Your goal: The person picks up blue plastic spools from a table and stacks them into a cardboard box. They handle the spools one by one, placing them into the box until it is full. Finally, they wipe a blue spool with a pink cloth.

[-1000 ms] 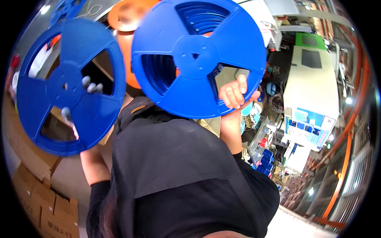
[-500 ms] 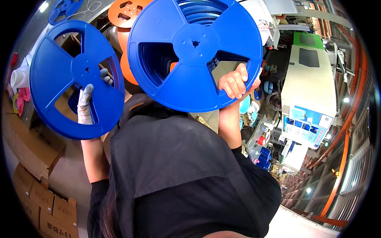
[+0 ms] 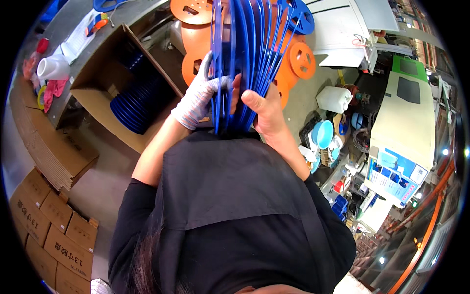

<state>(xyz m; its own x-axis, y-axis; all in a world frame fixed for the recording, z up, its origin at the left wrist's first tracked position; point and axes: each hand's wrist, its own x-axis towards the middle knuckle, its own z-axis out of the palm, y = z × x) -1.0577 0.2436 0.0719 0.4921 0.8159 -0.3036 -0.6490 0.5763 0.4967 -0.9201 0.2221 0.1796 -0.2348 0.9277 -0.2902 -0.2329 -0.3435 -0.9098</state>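
A stack of blue plastic reels (image 3: 252, 54) stands on edge in front of my chest, seen from the side, its discs fanned apart toward the top. My left hand (image 3: 196, 100), in a pale striped glove, is closed on the leftmost reels near their lower part. On the right side of the stack, my bare right hand (image 3: 268, 111) grips the reels with its thumb showing; most of its fingers are hidden among the discs. Behind the stack are several orange reels (image 3: 193, 11), partly covered by it.
An open cardboard box (image 3: 105, 108) at left holds more blue reels (image 3: 137, 112). Beyond it is a grey worktable (image 3: 122, 17) with a white container (image 3: 53, 67). Flattened cartons (image 3: 58, 152) and closed boxes (image 3: 66, 252) lie lower left. A large machine (image 3: 404, 112) stands at right.
The separate reel in my left hand has come against the stack in my right hand. The stack has turned from face-on to edge-on, and the box at left has come into view.
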